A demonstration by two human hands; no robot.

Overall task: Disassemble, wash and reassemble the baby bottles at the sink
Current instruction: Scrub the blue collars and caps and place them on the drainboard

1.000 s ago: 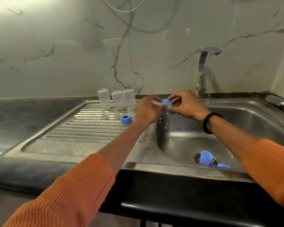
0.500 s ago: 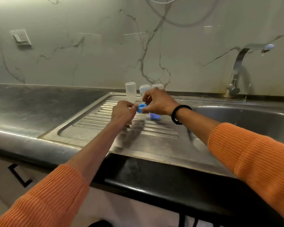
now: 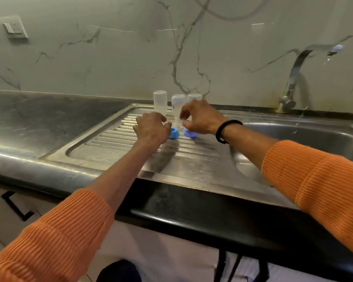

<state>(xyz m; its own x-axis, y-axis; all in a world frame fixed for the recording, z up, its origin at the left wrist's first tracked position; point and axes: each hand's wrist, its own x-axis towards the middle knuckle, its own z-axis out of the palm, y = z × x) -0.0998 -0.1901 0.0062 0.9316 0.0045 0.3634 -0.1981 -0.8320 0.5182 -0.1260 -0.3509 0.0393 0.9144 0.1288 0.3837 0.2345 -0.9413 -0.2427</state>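
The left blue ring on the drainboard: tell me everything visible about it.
The left blue ring is a small collar of what looks like light blue plastic, round, with an open hole at the top. It sits flat and upright on the ribbed steel drainboard, just in front of the clear upturned bottles. The left hand covers its left edge, fingers at or against it; actual contact cannot be told. A second blue ring lies just to its right, apart from it.
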